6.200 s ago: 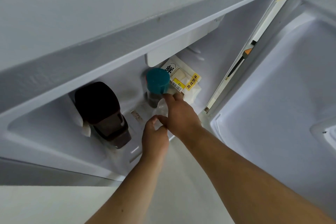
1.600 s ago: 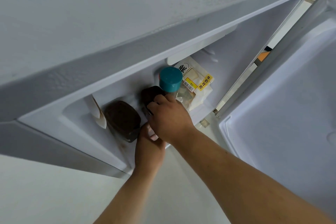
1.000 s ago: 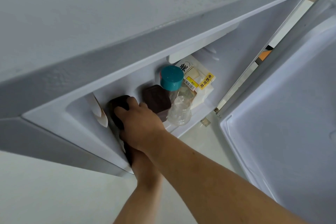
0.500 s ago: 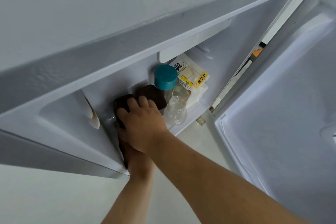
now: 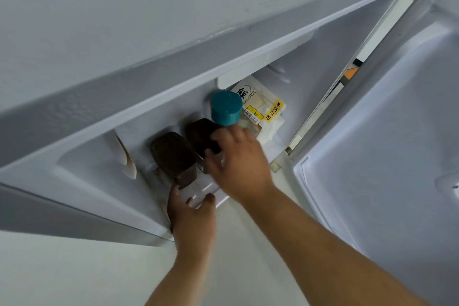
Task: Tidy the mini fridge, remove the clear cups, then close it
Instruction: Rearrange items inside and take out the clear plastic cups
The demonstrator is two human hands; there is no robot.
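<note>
Inside the open fridge [image 5: 323, 62], the right hand [image 5: 238, 164], blurred and loosely spread, covers the spot beside the teal-capped bottle [image 5: 226, 108], so no clear cup shows. The left hand [image 5: 191, 216], fingers apart, touches a brown container [image 5: 173, 156]; another brown container [image 5: 201, 134] stands half-hidden.

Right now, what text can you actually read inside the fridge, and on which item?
"鲜": large black character on the white bread bag.
"牛奶吐司": black characters on the bag's yellow strip.
"8片": on the bag's yellow barcode sticker; I'm unsure of it, and the barcode digits are too small.
Teal-capped bottle and both dark containers: no visible text.
</note>
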